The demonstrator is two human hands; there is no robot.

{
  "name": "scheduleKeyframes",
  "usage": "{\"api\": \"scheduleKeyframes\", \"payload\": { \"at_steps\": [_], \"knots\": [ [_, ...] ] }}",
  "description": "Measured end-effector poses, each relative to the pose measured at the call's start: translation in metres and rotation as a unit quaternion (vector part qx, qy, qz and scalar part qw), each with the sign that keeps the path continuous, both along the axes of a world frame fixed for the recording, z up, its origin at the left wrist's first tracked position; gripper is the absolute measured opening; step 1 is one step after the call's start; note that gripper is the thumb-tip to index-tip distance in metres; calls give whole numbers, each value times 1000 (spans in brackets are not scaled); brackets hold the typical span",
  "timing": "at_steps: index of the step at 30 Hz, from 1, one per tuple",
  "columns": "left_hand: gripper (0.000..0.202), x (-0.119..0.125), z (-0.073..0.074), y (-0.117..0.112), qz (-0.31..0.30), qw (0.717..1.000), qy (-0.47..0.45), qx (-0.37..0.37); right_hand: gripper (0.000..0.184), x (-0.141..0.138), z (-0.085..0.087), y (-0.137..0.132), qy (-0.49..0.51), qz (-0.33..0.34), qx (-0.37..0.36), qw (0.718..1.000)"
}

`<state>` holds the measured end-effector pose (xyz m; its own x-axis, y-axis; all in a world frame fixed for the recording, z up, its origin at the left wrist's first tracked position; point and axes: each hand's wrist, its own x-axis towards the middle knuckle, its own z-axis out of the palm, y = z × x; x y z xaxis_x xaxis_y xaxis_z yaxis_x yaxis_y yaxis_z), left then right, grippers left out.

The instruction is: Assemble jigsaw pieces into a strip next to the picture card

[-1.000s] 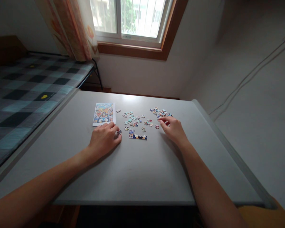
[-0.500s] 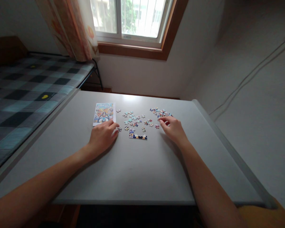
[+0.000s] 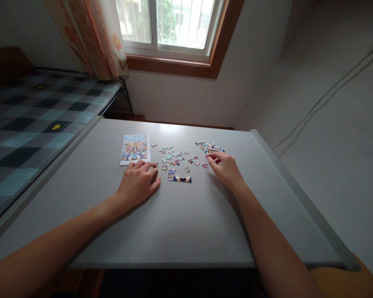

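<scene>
My left hand (image 3: 139,180) rests on the table with its fingers spread and nothing gripped. Its fingertips lie just below the picture sheet (image 3: 134,150), and a loose grey puzzle piece shows partly behind them. On the right, my right hand (image 3: 225,167) is at the near edge of the heap of puzzle pieces (image 3: 214,148). Its thumb and index finger are pinched at a small puzzle piece (image 3: 206,156). Between the hands lies a joined L-shaped strip of pieces (image 3: 182,179), with dark blue along its lower edge. Several loose pieces (image 3: 173,153) are scattered beyond it.
The white table (image 3: 174,223) has a raised rim on its right side. A checked mattress (image 3: 49,111) on a bed frame stands to the left. Beyond the table are a wall and a window (image 3: 182,25); a cable (image 3: 326,99) runs along the right wall.
My left hand has slid slightly nearer and right, off the picture sheet, and its fingers have spread. My right hand stays almost in place.
</scene>
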<state>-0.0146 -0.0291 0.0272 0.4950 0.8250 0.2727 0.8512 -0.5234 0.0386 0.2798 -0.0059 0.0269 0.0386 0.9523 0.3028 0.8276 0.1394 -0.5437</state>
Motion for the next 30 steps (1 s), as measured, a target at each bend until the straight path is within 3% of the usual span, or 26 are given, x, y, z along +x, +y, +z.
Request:
{"api": "scheduleKeyframes", "payload": {
  "at_steps": [11,16,22,30],
  "knots": [
    [38,-3,-13,6,-42,999,-10,-4,21,-1,0,0,-2,3,-4,1000],
    [40,-1,-10,6,-24,1000,-16,12,21,0,-1,0,-5,2,1,1000],
    [45,1,-8,3,23,997,27,-62,21,0,-1,0,-3,2,-1,1000],
    [48,1,-6,4,31,995,56,-81,21,1,-2,0,5,-11,3,1000]
  ]
}}
